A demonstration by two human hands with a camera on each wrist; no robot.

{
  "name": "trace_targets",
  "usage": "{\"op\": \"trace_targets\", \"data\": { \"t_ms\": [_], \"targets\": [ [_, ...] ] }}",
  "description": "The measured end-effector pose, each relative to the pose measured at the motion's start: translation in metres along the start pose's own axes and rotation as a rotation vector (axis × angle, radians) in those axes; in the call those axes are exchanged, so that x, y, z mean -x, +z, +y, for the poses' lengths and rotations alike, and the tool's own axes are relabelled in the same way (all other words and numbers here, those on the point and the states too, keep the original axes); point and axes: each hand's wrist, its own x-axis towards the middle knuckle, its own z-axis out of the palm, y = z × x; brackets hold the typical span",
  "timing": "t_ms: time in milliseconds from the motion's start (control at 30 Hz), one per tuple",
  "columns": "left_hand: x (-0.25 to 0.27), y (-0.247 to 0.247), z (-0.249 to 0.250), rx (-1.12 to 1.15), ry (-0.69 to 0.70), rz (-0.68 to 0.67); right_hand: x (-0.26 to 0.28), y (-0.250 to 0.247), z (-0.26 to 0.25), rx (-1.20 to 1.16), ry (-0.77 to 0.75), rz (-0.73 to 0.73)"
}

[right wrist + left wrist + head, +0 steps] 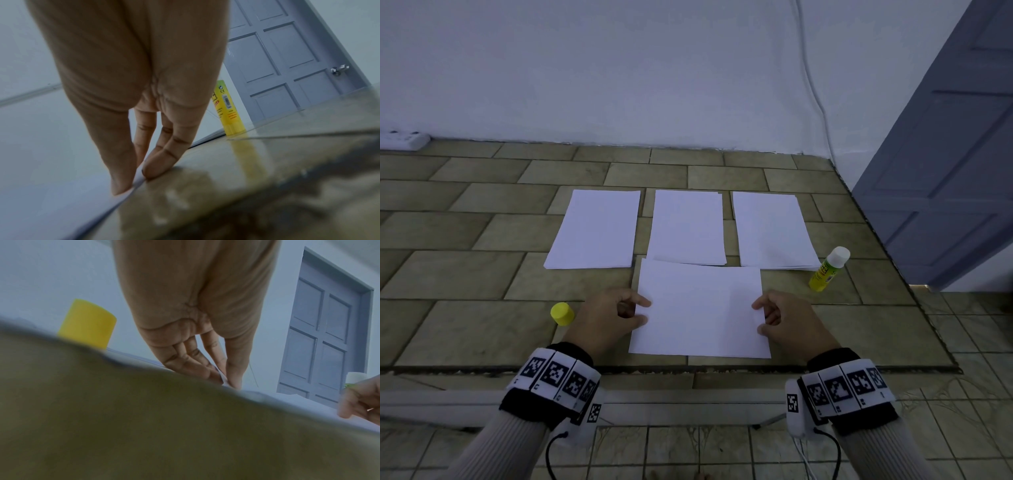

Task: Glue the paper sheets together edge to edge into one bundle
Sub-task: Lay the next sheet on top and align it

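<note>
Glass-topped counter (482,329) is carrying three paper stacks (685,228) still lying apart, while the left hand (607,317) and right hand (789,320) are each pinching the near sheet (700,310), the uncapped glue stick (828,269) waiting, so joining looks barely begun.

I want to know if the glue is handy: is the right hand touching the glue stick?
Apart. The head view shows the right hand pinching the sheet's right edge, with bare table between it and the glue stick.

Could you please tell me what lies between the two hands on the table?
In the head view, only the near paper sheet lies between the left hand and the right hand; each hand pinches one of its side edges.
</note>
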Motion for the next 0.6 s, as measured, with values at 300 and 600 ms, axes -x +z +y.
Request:
{"op": "trace_targets", "data": {
  "t_ms": [300,600],
  "targets": [
    [-0.002,0.005,-0.003,-0.286,0.018,-0.038,0.001,0.002,-0.008,0.126,0.032,-0.013],
    [-0.013,0.035,-0.003,-0.633,0.159,-0.091,0.003,0.003,-0.022,0.399,0.020,-0.012]
  ]
}}
